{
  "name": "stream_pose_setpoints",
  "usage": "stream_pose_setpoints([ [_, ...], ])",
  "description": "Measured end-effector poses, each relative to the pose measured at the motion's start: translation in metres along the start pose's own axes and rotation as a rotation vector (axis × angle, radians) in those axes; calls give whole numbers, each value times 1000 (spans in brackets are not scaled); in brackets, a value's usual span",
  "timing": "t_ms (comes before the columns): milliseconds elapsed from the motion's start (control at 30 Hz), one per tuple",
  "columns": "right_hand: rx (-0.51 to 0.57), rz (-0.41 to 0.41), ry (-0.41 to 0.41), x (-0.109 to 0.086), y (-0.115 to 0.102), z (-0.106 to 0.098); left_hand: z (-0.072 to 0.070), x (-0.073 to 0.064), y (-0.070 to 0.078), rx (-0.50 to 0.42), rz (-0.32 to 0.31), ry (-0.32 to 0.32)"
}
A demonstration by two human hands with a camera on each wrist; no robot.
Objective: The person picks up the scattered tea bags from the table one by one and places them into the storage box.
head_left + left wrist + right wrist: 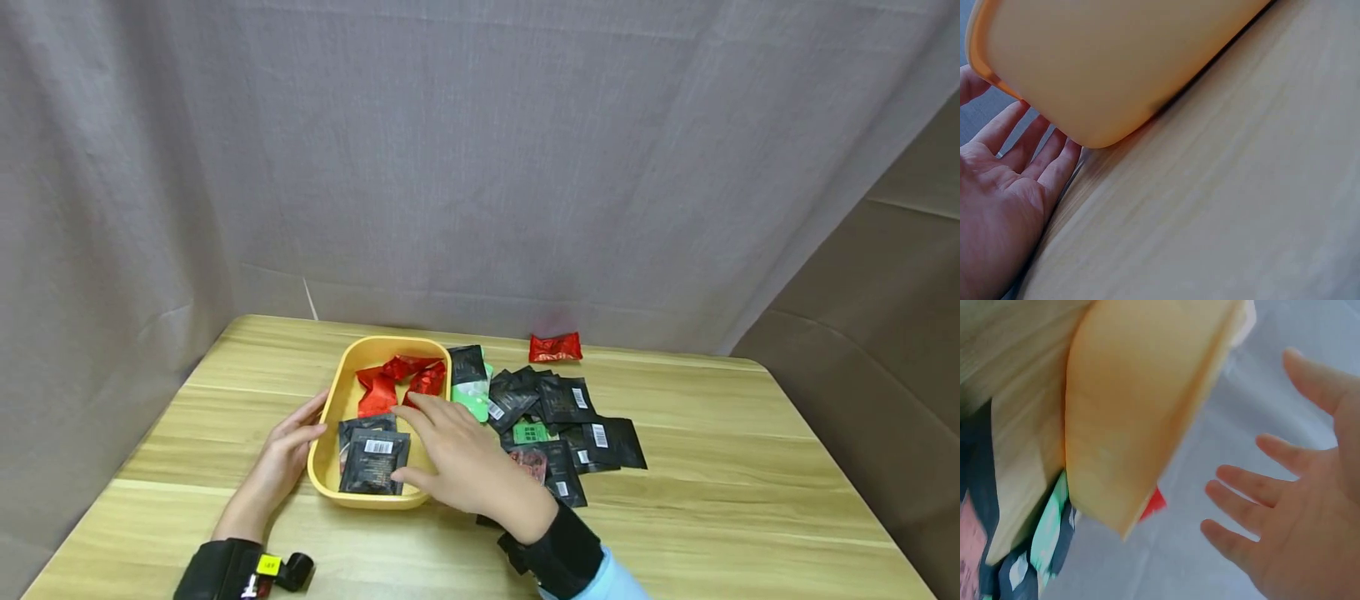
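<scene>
A yellow plastic bin holds several red foil-wrapped packets in its far half and black sachets with a barcode label in its near half. My left hand rests against the bin's left side. In the left wrist view the fingers touch the outer wall, fairly straight. Above the right rim hovers my right hand, fingers spread and holding nothing. The right wrist view also shows that hand spread, apart from the bin's outer wall. It partly hides the bin's right side.
Black sachets lie in a loose heap right of the bin, with green packets and a pinkish packet among them. One red packet lies by the wooden table's far edge. A grey curtain hangs behind.
</scene>
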State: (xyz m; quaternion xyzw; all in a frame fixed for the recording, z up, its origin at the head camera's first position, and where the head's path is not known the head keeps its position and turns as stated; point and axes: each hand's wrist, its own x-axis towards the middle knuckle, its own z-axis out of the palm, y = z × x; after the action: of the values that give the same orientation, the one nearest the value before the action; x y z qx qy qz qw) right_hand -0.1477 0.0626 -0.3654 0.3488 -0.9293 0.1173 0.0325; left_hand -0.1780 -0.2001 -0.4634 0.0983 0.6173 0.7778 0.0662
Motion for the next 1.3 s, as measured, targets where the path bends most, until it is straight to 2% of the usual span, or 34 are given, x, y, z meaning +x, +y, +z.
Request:
stream_pose_setpoints([
  [100, 24, 69, 15, -13, 8, -3, 1, 1, -1, -7, -3, -3],
  [200, 58, 119, -5, -26, 17, -3, 0, 1, -2, -9, -9, 0],
  [333, 91, 156, -34, -40, 31, 1, -1, 0, -2, -5, -15, 11],
  [500, 98, 219, -18, -52, 48, 6, -1, 0, -1, -6, -7, -1],
  [667, 75, 318, -32, -58, 60, 2, -1, -1, 1, 1, -7, 8],
  [867, 69, 436, -142, -65, 68, -2, -1, -2, 3, 12, -7, 7],
  [1067, 117, 475, -256, -66, 67, -1, -4, -3, 1, -5, 5, 2],
  [1300, 73, 487, -273, -65, 67, 3, -2, -1, 1, -7, 1, -6],
])
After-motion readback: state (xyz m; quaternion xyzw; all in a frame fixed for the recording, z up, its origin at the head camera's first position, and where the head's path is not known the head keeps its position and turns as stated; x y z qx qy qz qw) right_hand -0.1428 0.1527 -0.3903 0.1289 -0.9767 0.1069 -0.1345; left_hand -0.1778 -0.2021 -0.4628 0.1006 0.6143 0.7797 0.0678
